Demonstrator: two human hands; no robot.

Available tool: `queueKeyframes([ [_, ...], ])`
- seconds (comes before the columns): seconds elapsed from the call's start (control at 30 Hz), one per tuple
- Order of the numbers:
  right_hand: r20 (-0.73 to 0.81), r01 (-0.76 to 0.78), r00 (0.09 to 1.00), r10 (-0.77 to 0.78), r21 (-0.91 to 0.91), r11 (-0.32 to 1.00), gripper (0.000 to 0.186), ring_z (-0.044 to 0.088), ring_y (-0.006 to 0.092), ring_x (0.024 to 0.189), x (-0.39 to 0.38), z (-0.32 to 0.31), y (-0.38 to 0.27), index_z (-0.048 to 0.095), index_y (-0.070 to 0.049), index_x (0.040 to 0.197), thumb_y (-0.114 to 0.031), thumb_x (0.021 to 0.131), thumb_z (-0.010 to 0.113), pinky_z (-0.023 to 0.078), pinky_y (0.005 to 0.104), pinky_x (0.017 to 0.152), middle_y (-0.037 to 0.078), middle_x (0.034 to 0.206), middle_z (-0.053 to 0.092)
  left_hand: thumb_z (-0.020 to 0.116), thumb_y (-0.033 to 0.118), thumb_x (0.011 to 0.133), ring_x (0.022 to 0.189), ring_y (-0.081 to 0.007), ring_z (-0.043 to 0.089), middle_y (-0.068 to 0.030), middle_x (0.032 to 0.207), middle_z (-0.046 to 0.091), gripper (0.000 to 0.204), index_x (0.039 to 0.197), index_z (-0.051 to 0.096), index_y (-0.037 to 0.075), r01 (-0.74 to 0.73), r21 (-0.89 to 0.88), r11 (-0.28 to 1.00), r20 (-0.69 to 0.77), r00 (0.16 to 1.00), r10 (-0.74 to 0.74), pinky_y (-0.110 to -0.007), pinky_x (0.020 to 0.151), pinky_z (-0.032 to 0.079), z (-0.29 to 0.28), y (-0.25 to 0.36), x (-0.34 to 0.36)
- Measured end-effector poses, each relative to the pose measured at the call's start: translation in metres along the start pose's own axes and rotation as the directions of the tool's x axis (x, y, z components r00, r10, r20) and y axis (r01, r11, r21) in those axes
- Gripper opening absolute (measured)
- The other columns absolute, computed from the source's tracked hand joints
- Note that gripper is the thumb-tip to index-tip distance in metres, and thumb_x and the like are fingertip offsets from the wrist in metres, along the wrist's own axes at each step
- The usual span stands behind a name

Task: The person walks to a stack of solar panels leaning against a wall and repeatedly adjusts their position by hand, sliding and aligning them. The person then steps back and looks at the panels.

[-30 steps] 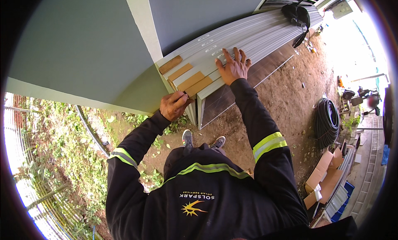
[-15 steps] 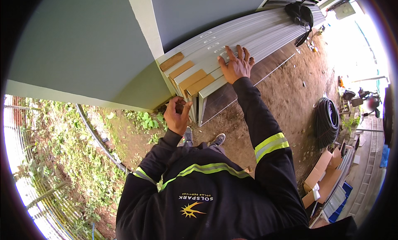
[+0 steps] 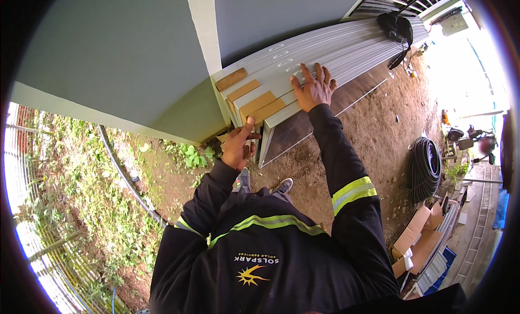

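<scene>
Several solar panels [image 3: 325, 48] with silver frames stand on edge, packed side by side along the wall. Brown cardboard corner guards [image 3: 259, 102] cover their near top corners. My left hand [image 3: 238, 146] is at the near end of the stack, closed at a corner guard: the thumb points up against the cardboard, and the other fingers curl by the end of the panels, partly hidden. Spread flat over the frame edges, my right hand [image 3: 315, 89] rests on top with its fingers apart. The outermost panel's dark face [image 3: 290, 131] leans outward near the dirt.
A grey wall [image 3: 124, 59] backs the stack. A black bag [image 3: 394, 28] lies on the panels' far end. At right are a coil of black pipe [image 3: 425, 170] and opened cardboard boxes [image 3: 417, 235]. A black hose [image 3: 122, 167] crosses the plants at left.
My left hand has turned and shifted right, its thumb rising to the cardboard corner. My right hand stays spread on the panel edges. The view has shifted slightly.
</scene>
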State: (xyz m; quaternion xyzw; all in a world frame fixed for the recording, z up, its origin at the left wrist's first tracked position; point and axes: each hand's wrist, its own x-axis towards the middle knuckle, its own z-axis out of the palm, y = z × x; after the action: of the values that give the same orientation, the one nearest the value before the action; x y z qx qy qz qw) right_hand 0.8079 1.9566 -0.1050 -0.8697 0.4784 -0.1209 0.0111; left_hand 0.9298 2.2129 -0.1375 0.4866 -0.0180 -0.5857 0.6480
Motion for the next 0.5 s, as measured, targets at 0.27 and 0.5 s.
queueKeyframes([
  [0.27, 0.001, 0.001, 1.000, -0.001, -0.001, 1.000, 0.067, 0.027, 0.0407, 0.160, 0.001, 0.000, 0.001, 0.056, -0.026, 0.158, -0.061, 0.101, 0.057, 0.015, 0.0725, 0.125, 0.016, 0.171, 0.038, 0.070, 0.037, 0.106, 0.051, -0.0109, 0.056, -0.0087, 0.087, 0.070, 0.035, 0.104, 0.064, 0.003, -0.178, 0.162, 0.971, -0.092, 0.977, 0.194, -0.025, 0.042, 0.038, -0.011, -0.012, 0.010],
  [0.5, -0.014, -0.007, 1.000, 0.007, -0.020, 1.000, 0.067, 0.028, 0.0400, 0.159, 0.001, 0.004, 0.001, 0.056, -0.028, 0.158, -0.062, 0.101, 0.057, 0.018, 0.0690, 0.124, 0.015, 0.169, 0.040, 0.070, 0.035, 0.107, 0.050, -0.0094, 0.055, -0.0061, 0.081, 0.069, 0.036, 0.091, 0.064, 0.003, -0.292, 0.230, 0.928, -0.094, 0.943, 0.320, -0.025, 0.041, 0.036, -0.001, -0.009, 0.015],
])
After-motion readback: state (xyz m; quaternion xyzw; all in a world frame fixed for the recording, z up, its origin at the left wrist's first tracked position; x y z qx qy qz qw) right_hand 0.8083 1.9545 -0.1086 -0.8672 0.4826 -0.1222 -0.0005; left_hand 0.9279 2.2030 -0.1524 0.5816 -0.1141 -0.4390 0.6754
